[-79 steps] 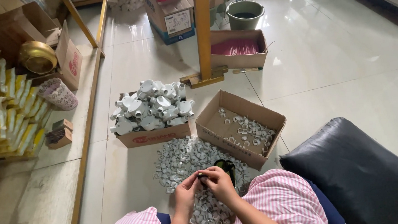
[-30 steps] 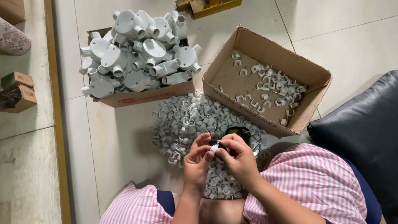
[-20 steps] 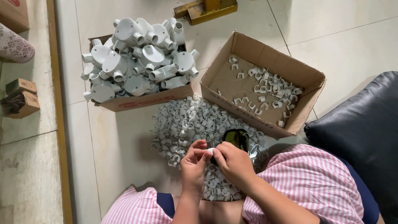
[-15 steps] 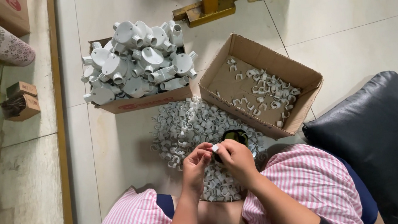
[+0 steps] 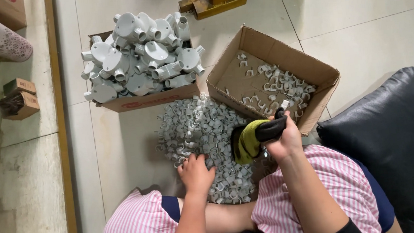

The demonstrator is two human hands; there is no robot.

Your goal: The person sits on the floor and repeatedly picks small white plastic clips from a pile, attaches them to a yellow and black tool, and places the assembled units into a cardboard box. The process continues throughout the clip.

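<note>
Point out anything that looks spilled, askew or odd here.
The small grey clips lie in a loose heap on the bare floor, not boxed. The left hand rests on them. A crumpled black-and-yellow glove lies among them by the right hand.

Pale tiled floor [image 5: 367,12], heap of small grey clips [image 5: 196,132], two cardboard boxes [image 5: 281,57], black cushion [image 5: 398,134]

Head camera looks steeply down, near; floor [image 5: 384,31] below.

Matt grey plastic clips [image 5: 198,132], rough brown cardboard box [image 5: 281,55], glossy tiled floor [image 5: 357,13], black leathery cushion [image 5: 398,134]
</note>
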